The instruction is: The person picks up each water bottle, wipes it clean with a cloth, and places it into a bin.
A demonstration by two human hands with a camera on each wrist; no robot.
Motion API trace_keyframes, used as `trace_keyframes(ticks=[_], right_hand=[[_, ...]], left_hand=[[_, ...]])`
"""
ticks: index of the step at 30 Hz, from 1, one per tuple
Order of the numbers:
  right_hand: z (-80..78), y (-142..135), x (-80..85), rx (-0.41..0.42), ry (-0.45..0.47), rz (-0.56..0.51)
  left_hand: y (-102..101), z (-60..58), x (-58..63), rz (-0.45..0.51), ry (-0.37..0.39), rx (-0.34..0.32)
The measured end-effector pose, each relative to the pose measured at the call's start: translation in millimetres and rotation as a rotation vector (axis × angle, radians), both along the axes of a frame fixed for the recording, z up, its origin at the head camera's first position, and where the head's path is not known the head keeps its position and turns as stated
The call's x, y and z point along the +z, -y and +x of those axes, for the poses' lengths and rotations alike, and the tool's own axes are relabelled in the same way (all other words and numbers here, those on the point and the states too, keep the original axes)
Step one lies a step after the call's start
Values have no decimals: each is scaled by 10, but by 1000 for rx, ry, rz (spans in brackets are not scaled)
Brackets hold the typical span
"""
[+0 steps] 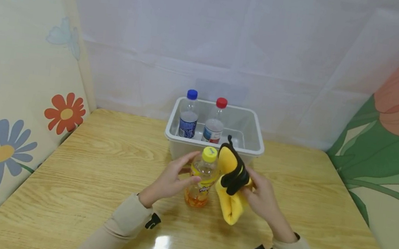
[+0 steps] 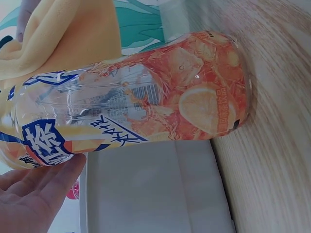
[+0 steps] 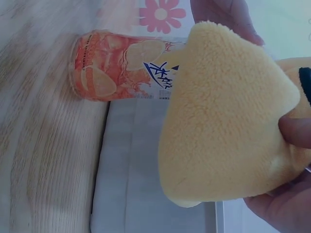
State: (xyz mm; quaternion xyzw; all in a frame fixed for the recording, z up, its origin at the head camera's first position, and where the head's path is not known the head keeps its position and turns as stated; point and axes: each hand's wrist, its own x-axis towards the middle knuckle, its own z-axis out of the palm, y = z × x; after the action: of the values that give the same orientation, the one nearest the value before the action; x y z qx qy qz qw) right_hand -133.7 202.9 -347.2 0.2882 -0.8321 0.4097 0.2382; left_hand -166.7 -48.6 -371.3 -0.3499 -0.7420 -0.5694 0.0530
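A clear plastic drink bottle (image 1: 199, 184) with a yellow cap and an orange-patterned label stands upright on the table, in front of the bin. My left hand (image 1: 175, 178) holds its upper part, thumb on the near side and fingers on the far side; in the left wrist view the fingers (image 2: 53, 189) lie against the label. In my right hand (image 1: 263, 194) is a folded yellow fleecy cloth (image 3: 228, 116) with black edging and a small black loop, gripped just right of the bottle. The cloth hangs down beside the bottle and overlaps its upper part in the right wrist view.
Behind the bottle, a light grey plastic bin (image 1: 215, 144) stands near the white backdrop. Inside its left half are a blue-capped bottle (image 1: 188, 117) and a red-capped bottle (image 1: 214, 126). The wooden table (image 1: 117, 152) runs between flower-printed side panels.
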Motion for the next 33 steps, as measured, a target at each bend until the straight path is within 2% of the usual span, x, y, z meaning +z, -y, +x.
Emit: trace_keyframes(ticks=[10, 26, 33], right_hand=[[-52, 99, -11, 36, -41, -36], [-88, 150, -16, 40, 6, -4], [-100, 163, -29, 21, 32, 42]], left_hand=[[6, -4, 3, -30, -9, 11], [6, -15, -10, -28, -16, -3], [9, -11, -3, -25, -9, -6]])
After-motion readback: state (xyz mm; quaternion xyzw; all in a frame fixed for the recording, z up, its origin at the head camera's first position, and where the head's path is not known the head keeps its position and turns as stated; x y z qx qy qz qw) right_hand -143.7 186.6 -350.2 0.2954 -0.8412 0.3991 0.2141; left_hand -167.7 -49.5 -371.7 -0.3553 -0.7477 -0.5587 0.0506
